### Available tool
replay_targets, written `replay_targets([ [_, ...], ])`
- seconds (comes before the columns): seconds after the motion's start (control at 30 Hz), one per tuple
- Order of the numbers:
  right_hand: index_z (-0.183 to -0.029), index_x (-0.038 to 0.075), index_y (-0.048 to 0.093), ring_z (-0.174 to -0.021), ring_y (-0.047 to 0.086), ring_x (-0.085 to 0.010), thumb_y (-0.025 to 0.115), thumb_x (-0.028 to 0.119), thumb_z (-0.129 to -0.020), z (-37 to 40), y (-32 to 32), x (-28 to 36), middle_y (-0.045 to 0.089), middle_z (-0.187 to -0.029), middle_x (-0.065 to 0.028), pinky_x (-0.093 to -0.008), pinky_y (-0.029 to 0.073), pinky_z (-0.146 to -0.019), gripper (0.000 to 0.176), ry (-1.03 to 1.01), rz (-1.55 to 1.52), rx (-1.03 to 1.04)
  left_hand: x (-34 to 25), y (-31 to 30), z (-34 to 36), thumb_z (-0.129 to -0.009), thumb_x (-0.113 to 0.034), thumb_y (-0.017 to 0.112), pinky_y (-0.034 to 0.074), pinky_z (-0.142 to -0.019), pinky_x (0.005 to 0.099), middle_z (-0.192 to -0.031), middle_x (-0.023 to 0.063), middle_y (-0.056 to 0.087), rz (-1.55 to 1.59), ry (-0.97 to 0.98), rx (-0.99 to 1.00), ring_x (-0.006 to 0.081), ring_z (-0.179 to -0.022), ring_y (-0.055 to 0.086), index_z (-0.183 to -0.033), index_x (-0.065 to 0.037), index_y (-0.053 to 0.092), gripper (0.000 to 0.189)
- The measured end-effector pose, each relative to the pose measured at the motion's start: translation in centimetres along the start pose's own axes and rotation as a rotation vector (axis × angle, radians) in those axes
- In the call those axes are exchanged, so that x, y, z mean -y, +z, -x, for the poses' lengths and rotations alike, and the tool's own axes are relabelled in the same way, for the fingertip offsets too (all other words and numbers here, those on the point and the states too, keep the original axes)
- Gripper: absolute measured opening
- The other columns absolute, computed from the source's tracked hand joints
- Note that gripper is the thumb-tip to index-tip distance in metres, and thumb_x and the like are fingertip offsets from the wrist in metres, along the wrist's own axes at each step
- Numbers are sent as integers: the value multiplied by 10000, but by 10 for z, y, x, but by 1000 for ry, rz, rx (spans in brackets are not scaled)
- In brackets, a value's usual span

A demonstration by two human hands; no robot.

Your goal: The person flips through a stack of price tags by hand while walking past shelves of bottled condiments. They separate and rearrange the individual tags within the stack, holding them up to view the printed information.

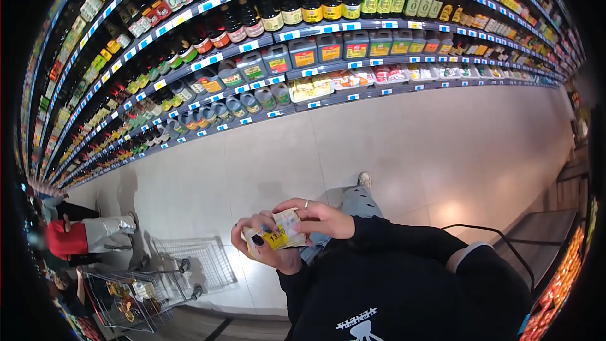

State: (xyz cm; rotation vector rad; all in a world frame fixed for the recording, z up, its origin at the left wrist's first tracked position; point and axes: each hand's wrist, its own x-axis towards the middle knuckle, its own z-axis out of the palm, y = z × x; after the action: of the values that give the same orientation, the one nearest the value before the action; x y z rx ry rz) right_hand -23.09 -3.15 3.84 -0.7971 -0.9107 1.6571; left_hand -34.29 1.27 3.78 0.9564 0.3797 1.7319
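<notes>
Near the bottom centre, in front of the black top, a thick stack of price labels shows a yellow tag on top with "13" printed on it. My left hand is closed round the stack's left side, its dark-painted thumbnail over the top label. From the right, my right hand, with a ring on one finger, has its fingers pressed on the stack's upper right edge. The lower labels are mostly hidden by the fingers.
Curved shelves of bottles, jugs and packets span the top and left. A person in red stands at the left, near a shopping cart holding goods. Fruit lies at the lower right, beside a dark stand.
</notes>
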Motion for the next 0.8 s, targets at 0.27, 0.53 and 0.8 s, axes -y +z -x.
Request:
replay_targets([
  [0.27, -1139, 82, 500, -931, 523, -117, 354, 322, -920, -7, 8, -4, 555, -970, -47, -239, 410, -816, 357, 45, -375, -90, 0, 27, 16, -882, -234, 470, 417, -587, 229, -824, 114, 403, -395, 411, 116, 142, -607, 507, -838, -101, 406, 154],
  [0.53, -1086, 21, 498, -976, 538, -170, 399, 290, -910, -29, 30, -13, 548, -1064, -127, -268, 423, -852, 336, -55, -679, -27, -3, 19, 15, -787, -133, 472, 446, -571, 303, -807, 116, 417, -355, 273, 20, 199, -606, 514, -902, -123, 388, 143],
  [0.8, -1095, 41, 503, -931, 539, -142, 439, 333, -901, -33, 32, -28, 546, -1039, -92, -251, 444, -789, 357, -65, -674, -42, -9, 31, 21, -844, -229, 411, 343, -546, 257, -625, 29, 334, -410, 169, -95, 102, -532, 350, -790, -76, 372, 167],
])
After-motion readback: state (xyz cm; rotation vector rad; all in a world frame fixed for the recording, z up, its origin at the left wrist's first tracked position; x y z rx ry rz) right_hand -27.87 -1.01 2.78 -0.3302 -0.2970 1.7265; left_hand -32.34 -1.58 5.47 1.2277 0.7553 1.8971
